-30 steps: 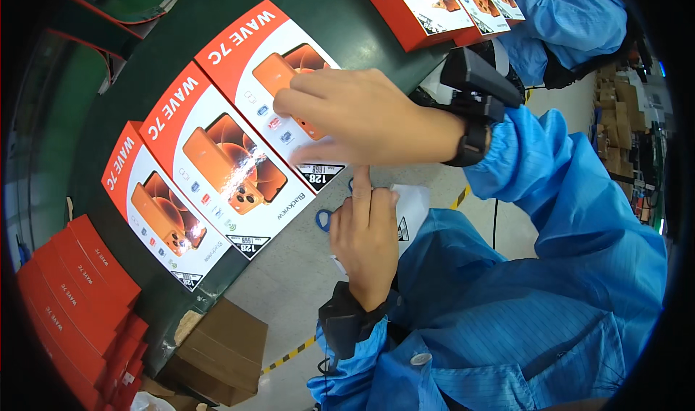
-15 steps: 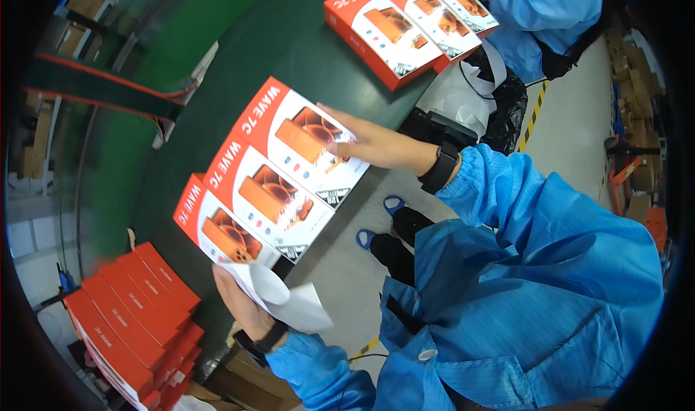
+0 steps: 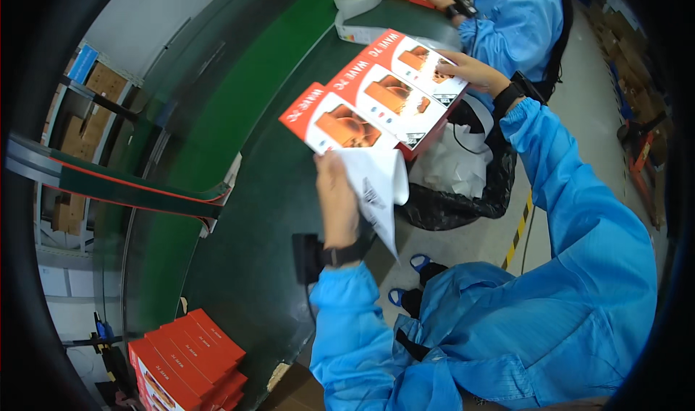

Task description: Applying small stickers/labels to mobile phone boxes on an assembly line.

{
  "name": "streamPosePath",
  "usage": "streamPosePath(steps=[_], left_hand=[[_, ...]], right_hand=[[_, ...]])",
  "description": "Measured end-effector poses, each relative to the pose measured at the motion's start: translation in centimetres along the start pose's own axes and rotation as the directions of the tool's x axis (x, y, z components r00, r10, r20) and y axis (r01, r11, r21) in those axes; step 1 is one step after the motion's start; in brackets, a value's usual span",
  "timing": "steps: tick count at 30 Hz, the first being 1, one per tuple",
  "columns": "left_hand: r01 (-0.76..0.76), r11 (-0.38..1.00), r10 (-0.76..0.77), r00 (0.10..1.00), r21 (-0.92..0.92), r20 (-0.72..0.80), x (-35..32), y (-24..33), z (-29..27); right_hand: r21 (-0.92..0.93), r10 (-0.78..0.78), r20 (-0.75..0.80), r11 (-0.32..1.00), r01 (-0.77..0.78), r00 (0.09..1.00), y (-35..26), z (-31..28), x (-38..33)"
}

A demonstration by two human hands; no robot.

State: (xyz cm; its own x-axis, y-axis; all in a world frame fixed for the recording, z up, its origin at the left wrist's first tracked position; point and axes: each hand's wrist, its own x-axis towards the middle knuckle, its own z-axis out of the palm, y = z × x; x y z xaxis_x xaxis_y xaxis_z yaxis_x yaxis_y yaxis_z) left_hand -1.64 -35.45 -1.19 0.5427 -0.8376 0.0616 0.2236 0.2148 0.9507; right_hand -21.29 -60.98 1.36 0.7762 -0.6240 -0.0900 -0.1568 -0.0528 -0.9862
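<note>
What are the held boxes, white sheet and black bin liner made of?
Held boxes: probably coated cardboard, glossy, with crisp edges and bright glare. White sheet: likely paper or thin film, smooth, since it curls loosely. Black bin liner: seemingly thin plastic, slightly shiny, wrinkled.

The left hand [image 3: 337, 194] and right hand [image 3: 474, 72] moved the three boxes [image 3: 387, 100] and white sheet [image 3: 373, 181] farther right, near the black bag [image 3: 501, 183].
</note>
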Motion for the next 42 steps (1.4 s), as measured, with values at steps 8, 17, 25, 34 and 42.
streamPosePath(steps=[8,17,25,34,42], left_hand=[[-0.159,0.977,0.186,0.960,0.143,-0.209,-4.1,2.4,-1.4],[-0.507,0.862,0.346,0.558,0.021,-0.754,-25.2,10.9,-12.5],[-0.460,0.780,0.235,-0.414,0.425,-0.879,-41.3,11.9,-26.6],[-0.442,0.806,0.257,-0.339,0.394,-0.905,-42.5,10.8,-38.5],[-0.381,0.813,0.279,-0.411,0.441,-0.868,-42.1,10.9,-42.2]], right_hand=[[-0.518,-0.368,-0.207,0.827,0.218,0.907,1.3,-1.0,0.7],[-0.232,-0.406,0.405,0.821,0.521,0.819,-7.4,19.2,-5.1],[0.006,-0.207,0.850,0.923,0.384,0.484,-7.6,43.5,-6.5],[0.062,-0.001,0.798,0.995,-0.080,0.603,-2.8,61.5,-1.9],[0.152,0.068,0.806,0.936,-0.317,0.588,-2.1,64.3,-2.3]])
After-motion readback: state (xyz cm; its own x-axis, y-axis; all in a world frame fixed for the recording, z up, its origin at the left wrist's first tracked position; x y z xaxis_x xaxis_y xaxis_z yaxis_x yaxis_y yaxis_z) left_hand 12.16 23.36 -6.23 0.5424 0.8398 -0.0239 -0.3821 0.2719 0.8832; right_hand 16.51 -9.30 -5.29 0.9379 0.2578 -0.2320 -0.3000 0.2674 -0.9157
